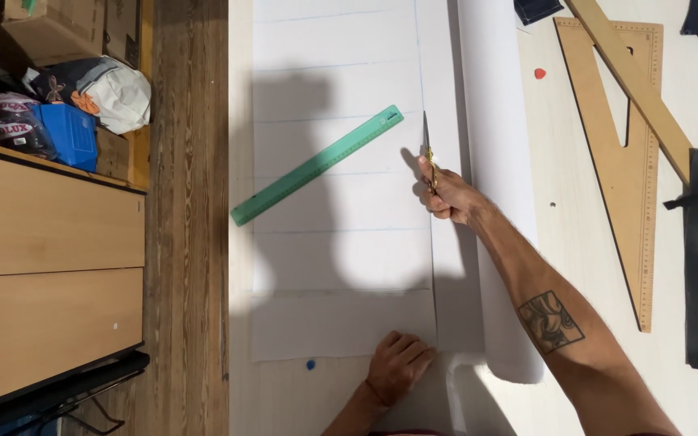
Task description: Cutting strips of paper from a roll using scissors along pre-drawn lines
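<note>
On the white paper sheet (341,202) the right hand (448,196) grips scissors (426,149), blades pointing far along the cut line. Near the table edge, the left hand (397,365) presses the sheet flat, fingers curled, holding nothing.

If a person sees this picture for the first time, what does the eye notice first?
First, the right hand at the centre, cutting with scissors up a line on the large white paper. The left hand presses the paper's near edge flat. A green ruler lies slantwise on the sheet, left of the scissors.
</note>
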